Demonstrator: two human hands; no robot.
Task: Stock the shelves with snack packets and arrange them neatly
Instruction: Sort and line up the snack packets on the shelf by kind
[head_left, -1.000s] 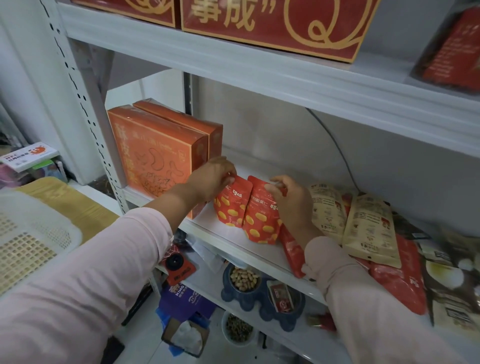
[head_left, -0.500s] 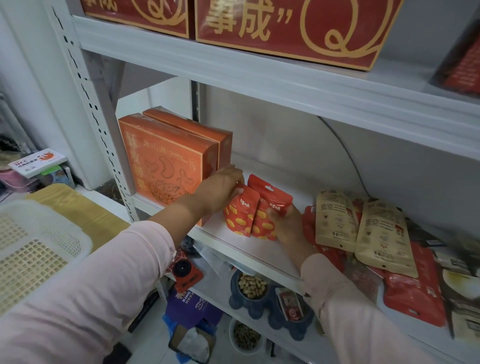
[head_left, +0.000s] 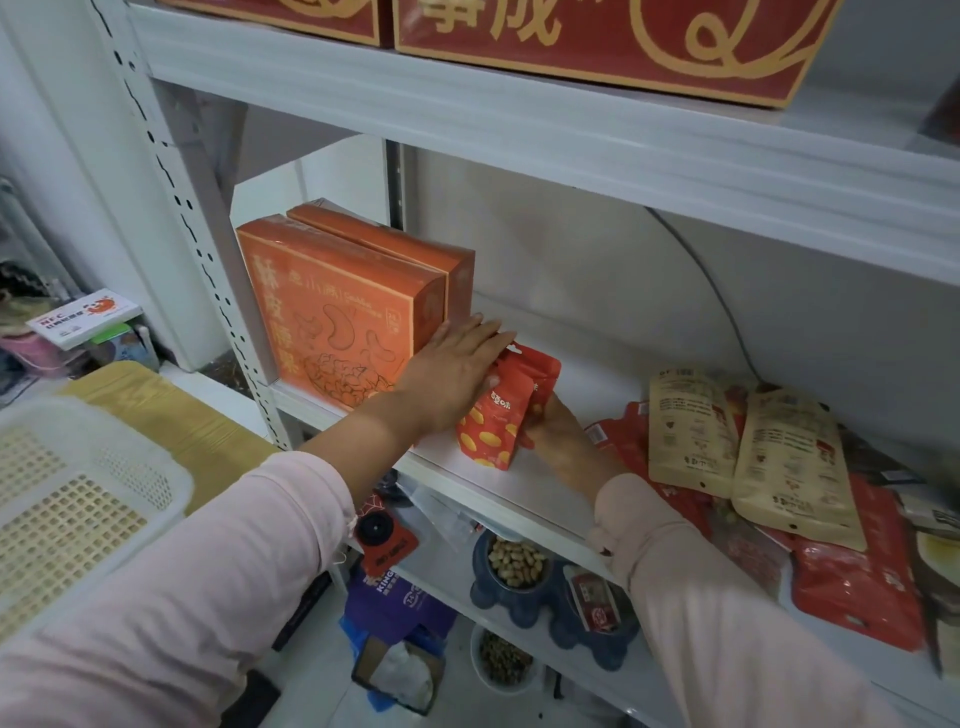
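Starting nearest, one white basket (head_left: 78, 499) sits low and well to the left of the orange boxes (head_left: 337, 322), which serve as the landmark. Just right of those boxes, on the same shelf (head_left: 592, 364), stand the red packets (head_left: 493, 421), upright and touching each other. I count two of them.

The left hand (head_left: 457, 374) lies flat, fingers straight and together, pressing their tops and left side towards the right. Its little-finger edge is just beside the front box. The right hand (head_left: 550, 421) meets them from the side away from the boxes. A thumb lies on the front face and the other fingers are hidden behind, so it looks like a pinch.

These look like light, soft foil pouches with loose contents, slippery and prone to slumping. They are probably best held low on both sides, near the gusset, rather than by the floppy top seal.

Farther right of the boxes lie two beige pouches (head_left: 691, 426) on flat red packs too overlapped to count. The orange boxes number two, one behind the other.
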